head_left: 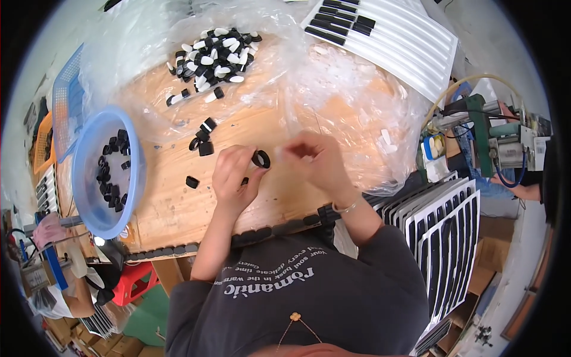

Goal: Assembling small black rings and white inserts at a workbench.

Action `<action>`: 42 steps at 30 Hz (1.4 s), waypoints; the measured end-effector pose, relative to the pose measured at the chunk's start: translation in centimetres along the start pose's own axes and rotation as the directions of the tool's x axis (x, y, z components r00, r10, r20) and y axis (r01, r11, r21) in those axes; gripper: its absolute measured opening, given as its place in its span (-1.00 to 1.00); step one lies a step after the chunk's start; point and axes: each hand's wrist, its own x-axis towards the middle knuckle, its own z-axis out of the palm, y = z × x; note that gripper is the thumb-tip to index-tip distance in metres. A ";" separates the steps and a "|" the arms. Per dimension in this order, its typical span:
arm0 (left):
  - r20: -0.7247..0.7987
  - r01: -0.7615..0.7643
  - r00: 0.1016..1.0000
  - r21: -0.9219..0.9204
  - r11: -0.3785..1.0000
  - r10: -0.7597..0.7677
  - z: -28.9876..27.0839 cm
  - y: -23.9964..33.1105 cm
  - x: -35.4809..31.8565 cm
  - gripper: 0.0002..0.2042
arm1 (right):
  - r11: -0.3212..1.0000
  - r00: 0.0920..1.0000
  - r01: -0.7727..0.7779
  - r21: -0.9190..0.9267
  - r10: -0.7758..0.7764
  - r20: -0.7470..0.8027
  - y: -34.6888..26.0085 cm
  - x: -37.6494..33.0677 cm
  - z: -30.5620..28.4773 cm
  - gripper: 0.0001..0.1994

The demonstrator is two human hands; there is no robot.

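- A black ring (260,159) is pinched in the left hand (233,178) fingers, just above the table (178,202).
- Right hand (315,159) fingers are closed on something small and pale, blurred, right beside the ring.
- Looks like the fitting step; careful lining-up is needed next.

Bright even daylight, fisheye-bent edges, dark corners
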 end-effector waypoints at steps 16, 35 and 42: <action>-0.010 -0.026 1.000 -0.090 0.996 0.026 -1.4 0.9 0.4 -0.59 | 0.943 0.910 -0.204 0.265 0.082 0.407 -2.0 0.2 2.1 -0.89; 0.071 0.275 0.946 -0.690 0.670 -0.316 -1.1 1.5 0.9 -0.58 | 0.865 0.927 -0.048 0.499 -0.147 0.345 -5.4 -1.7 2.8 -0.65; -0.028 -0.007 1.000 -0.482 0.876 -0.007 -1.5 0.5 1.9 -0.60 | 0.940 0.937 -0.030 0.339 -0.092 0.338 -5.7 -2.0 2.6 -0.54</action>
